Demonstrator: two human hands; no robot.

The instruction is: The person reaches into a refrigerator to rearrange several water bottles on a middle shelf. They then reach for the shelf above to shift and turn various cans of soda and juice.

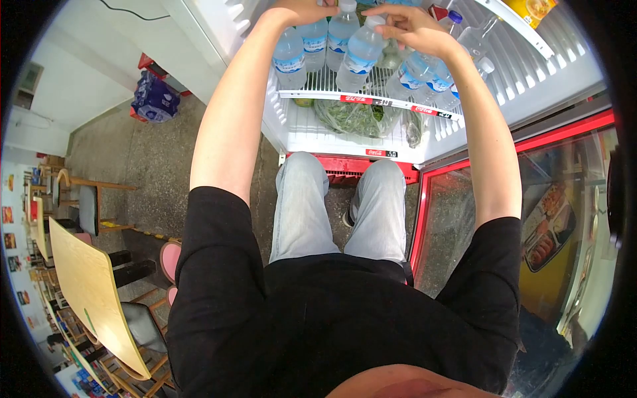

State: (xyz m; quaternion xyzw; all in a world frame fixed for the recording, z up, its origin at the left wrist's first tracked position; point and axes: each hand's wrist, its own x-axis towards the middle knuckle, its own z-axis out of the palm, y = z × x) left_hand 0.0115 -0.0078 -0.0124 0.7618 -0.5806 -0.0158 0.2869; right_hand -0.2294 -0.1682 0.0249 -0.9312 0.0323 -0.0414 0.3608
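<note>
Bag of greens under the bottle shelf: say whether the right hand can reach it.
Probably yes: the right hand holds a water bottle on the wire shelf, and the bag of greens lies just below, its front uncovered.

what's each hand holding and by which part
The right hand grips a tilted water bottle by its cap end. The left hand is at the tops of the upright bottles, cut off by the frame, so its grip cannot be told.
</note>
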